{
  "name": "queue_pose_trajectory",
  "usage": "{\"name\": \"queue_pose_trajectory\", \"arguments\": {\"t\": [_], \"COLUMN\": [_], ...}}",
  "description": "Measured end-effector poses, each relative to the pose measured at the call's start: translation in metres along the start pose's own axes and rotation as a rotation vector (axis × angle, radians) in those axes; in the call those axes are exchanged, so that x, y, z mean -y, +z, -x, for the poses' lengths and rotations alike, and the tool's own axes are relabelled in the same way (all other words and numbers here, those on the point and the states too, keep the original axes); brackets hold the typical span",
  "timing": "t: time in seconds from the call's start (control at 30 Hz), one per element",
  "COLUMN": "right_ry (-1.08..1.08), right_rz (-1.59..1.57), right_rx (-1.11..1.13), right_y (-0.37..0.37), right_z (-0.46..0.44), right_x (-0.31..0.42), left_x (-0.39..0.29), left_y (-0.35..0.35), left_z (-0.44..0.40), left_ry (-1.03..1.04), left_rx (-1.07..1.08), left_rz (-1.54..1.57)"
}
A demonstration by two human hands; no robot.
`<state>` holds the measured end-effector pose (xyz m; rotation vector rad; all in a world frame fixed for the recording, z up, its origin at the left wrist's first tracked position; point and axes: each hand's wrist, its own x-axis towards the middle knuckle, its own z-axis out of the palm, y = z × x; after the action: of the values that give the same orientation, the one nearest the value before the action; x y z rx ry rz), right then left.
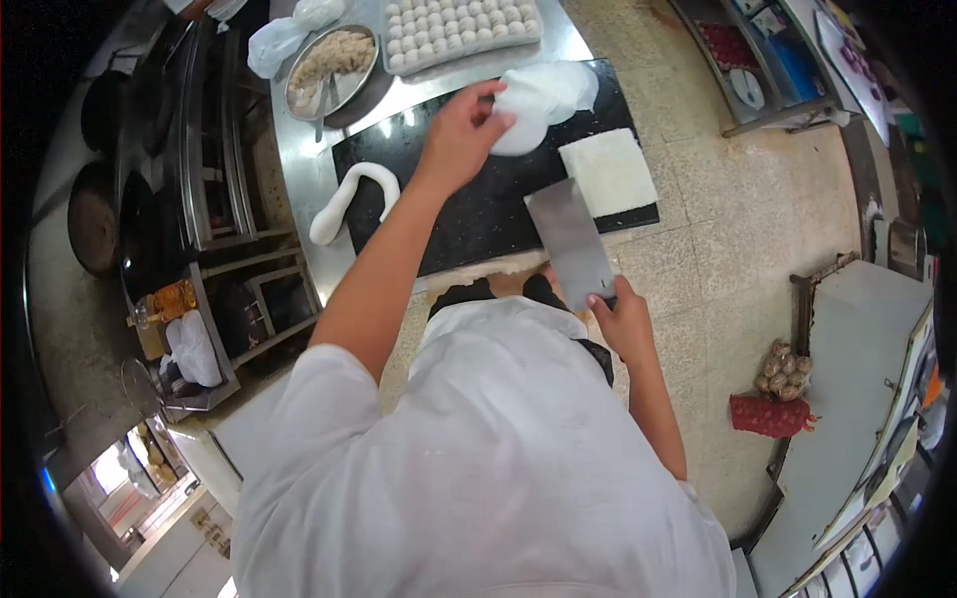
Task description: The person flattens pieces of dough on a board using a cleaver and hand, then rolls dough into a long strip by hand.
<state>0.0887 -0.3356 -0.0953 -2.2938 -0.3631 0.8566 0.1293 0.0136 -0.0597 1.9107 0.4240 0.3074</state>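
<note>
My left hand (467,138) reaches over the black board (449,214), its thumb and fingers at the near-left edge of a thin, soft white sheet (548,95). Whether that sheet is dough or plastic film, I cannot tell. A wide-bladed cleaver (570,239) is in my right hand (623,321), held by its handle with the blade pointing forward over the board's front edge. Just beyond the blade, a folded white cloth (610,171) lies at the board's right end. On the left, a curved white dough rope (344,199) rests partly on the board and partly on the steel table.
Beyond the board stand a tray of small round white dough pieces (464,30) and a metal bowl of crumbly beige filling (334,65) with a utensil in it. Plastic bags (289,40) sit beside the bowl. Steel shelving (214,149) runs along my left.
</note>
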Motion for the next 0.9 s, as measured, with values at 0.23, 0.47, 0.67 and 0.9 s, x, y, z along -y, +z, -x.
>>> {"name": "queue_pose_trajectory", "arguments": {"t": [0.23,0.47,0.67,0.9], "right_ry": [0.136,-0.129,0.211,0.310], "right_rz": [-0.212,-0.646,-1.174,-1.169], "right_rx": [-0.181,-0.315,-0.280,-0.293], "right_y": [0.000,-0.003,0.044,0.094], "right_z": [0.030,0.029,-0.059,-0.017], "right_x": [-0.011,0.000,0.008,0.056], "left_x": [0.072,0.079,0.107,0.129], "left_y": [0.000,-0.060,-0.095,-0.111], "left_z": [-0.091,0.011,0.157,0.148], "left_ry": [-0.143,-0.015,0.179,0.245], "left_rx": [0.035,-0.079,-0.400,-0.261], "left_rz": [-0.074,-0.398,-0.754,-0.563]}}
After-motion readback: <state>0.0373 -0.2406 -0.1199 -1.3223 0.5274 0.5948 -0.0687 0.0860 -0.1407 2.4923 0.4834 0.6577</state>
